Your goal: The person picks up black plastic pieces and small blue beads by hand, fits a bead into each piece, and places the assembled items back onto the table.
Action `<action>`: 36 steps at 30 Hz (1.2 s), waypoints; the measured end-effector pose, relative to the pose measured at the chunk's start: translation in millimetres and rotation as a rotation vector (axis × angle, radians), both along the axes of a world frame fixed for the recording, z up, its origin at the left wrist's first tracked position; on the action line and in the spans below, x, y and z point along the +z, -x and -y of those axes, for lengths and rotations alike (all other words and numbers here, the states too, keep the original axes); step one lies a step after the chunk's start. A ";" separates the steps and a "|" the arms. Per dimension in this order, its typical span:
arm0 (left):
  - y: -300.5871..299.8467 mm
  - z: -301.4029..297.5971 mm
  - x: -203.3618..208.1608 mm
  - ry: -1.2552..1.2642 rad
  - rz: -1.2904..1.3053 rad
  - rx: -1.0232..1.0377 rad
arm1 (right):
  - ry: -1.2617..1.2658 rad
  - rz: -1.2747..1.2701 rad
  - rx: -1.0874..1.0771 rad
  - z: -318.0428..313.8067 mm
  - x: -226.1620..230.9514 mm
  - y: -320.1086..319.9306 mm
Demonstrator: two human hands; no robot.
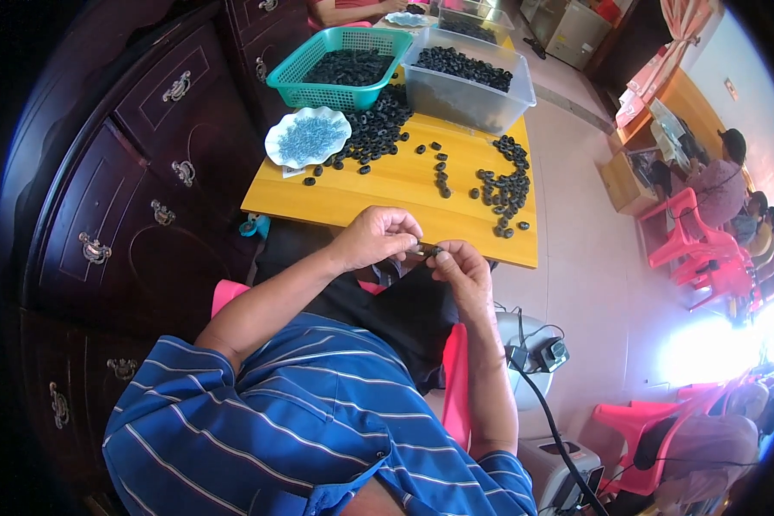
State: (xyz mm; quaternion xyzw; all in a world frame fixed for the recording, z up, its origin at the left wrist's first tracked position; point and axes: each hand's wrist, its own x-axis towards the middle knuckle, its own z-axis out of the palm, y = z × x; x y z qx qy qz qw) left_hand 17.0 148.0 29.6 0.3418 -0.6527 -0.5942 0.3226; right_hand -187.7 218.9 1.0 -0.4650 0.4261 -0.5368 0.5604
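Just off the near edge of the yellow table (387,193), my two hands meet fingertip to fingertip. My right hand (466,268) pinches a small black piece (434,251), like the ones on the table. The fingers of my left hand (377,239) are closed beside it on something tiny and thin that I cannot make out. Many small black ring-like pieces (378,129) are heaped at the table's left, and a looser group (503,185) spreads along the right. A white scalloped plate (275,148) at the left holds tiny pale-blue pieces.
A green basket (335,96) and a clear plastic bin (469,112), both with black pieces, stand at the back. Dark drawers (146,129) line the left. Another person's arm (348,12) shows at the far end. Pink chairs (688,228) with seated people are at right.
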 end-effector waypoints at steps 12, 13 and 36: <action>7.8 -6.5 7.3 0.026 -0.050 -0.029 | 0.007 -0.014 0.027 0.3 -0.3 0.4; 8.2 -6.0 6.7 0.022 -0.058 -0.040 | 0.008 -0.013 0.032 0.3 -0.5 0.3; 11.3 -5.5 7.7 0.012 -0.187 -0.150 | 0.017 0.048 0.064 -2.1 4.8 1.5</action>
